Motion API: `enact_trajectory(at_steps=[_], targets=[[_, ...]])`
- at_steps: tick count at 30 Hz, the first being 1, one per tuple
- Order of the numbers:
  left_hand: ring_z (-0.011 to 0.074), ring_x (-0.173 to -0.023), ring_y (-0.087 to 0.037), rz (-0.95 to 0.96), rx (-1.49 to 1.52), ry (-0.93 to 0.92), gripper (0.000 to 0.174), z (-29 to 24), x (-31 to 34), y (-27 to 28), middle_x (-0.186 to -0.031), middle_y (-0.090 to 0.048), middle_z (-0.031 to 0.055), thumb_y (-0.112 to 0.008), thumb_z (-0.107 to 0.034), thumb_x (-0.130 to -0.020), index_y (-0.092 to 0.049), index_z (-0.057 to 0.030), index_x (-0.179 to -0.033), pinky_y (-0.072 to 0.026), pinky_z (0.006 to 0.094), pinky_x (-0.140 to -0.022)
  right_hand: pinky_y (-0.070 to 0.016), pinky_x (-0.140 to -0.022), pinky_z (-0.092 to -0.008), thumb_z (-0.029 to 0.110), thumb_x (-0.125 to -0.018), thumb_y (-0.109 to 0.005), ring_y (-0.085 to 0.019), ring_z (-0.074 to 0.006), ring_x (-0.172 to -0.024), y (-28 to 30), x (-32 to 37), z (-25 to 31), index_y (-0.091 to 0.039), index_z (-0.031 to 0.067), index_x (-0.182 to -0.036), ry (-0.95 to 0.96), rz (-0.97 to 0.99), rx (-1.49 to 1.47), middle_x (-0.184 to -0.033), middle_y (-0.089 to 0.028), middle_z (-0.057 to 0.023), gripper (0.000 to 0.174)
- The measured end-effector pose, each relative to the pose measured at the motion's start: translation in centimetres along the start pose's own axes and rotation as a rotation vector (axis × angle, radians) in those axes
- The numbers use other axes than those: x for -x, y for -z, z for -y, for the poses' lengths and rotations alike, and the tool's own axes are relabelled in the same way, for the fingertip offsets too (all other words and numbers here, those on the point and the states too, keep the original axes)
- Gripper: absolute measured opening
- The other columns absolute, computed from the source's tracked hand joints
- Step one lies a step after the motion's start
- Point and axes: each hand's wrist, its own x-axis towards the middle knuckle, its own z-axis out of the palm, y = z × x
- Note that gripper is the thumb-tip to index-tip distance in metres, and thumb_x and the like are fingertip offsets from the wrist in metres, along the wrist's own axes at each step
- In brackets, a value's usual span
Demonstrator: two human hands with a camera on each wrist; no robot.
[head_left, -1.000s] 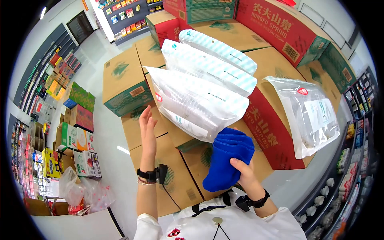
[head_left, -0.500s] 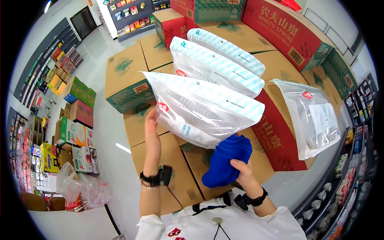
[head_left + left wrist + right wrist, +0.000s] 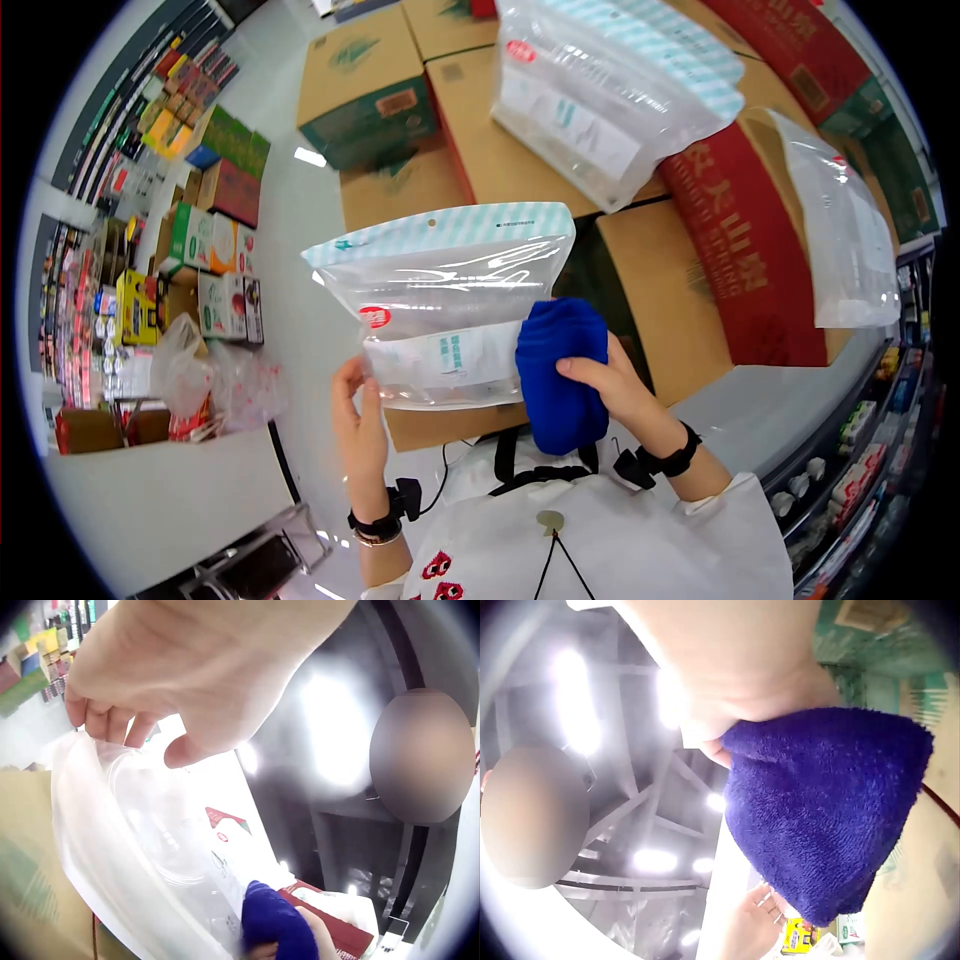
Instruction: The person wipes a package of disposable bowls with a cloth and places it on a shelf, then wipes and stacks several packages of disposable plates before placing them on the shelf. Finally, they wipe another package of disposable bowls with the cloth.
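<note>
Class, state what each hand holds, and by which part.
Left hand pinches the clear bag by its lower corner; right hand grips the blue cloth around its middle.

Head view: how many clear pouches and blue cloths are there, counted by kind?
Clear plastic pouches: 4. One is in the left hand grip, two overlap on the cartons, and one lies at the right.
Blue cloth, in the right hand: 1
Total: 5
</note>
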Motion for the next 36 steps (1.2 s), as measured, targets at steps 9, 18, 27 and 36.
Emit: enact_trajectory(at_steps=[9,18,27,36], targets=[[0.0248,-0.102,-0.067,0.090,-0.194,0.188,0.039,3.3,6.4,-0.9,-0.113,-0.069,0.0184,-0.066,-0.016,-0.094,-0.057,0.0042,-0.126,-0.0531,0.0359,-0.085,-0.0573,-0.088,-0.0362,0.015,-0.088,-0.064,-0.069,-0.0217,-0.099,1.1,-2.8,-5.1,-0.060,0.0028,-0.128,-0.386,-0.135,-0.030,-0.111,-0.069,-0.0112,0.043],[0.0266,-0.102,-0.070,0.194,-0.201,0.282,0.043,7.0,8.5,-1.2,-0.113,-0.070,0.0206,-0.068,-0.015,-0.092,-0.055,0.0046,-0.127,-0.0537,0.0365,-0.078,-0.0555,-0.090,-0.0347,0.011,-0.090,-0.066,-0.067,-0.0196,-0.101,1.4,-2.9,-6.7,-0.057,0.0023,-0.132,-0.335,-0.183,0.098,-0.114,-0.068,-0.0096,0.044],[0.0404,-0.132,-0.050,0.046,-0.460,-0.261,0.058,4.3,6.7,-4.3,-0.141,-0.053,0.0237,-0.069,-0.009,-0.087,-0.049,0.0023,-0.140,-0.0375,0.0495,-0.108,-0.0534,-0.091,-0.0438,0.011,-0.081,-0.073,-0.062,-0.0449,-0.108,-4.6,-2.4,-1.5,-0.053,0.0064,-0.138,0.449,-0.042,1.185,-0.137,-0.052,-0.0250,0.061],[0.0440,-0.141,-0.041,0.174,-0.585,-0.355,0.058,7.4,7.9,-9.0,-0.146,-0.053,0.0170,-0.069,-0.030,-0.086,-0.059,-0.0101,-0.139,-0.0245,0.0628,-0.117,-0.0517,-0.095,-0.0425,0.020,-0.076,-0.077,-0.062,-0.0387,-0.112,-6.4,-4.0,-10.9,-0.036,0.0026,-0.154,0.589,0.243,1.166,-0.154,-0.043,-0.0235,0.091]])
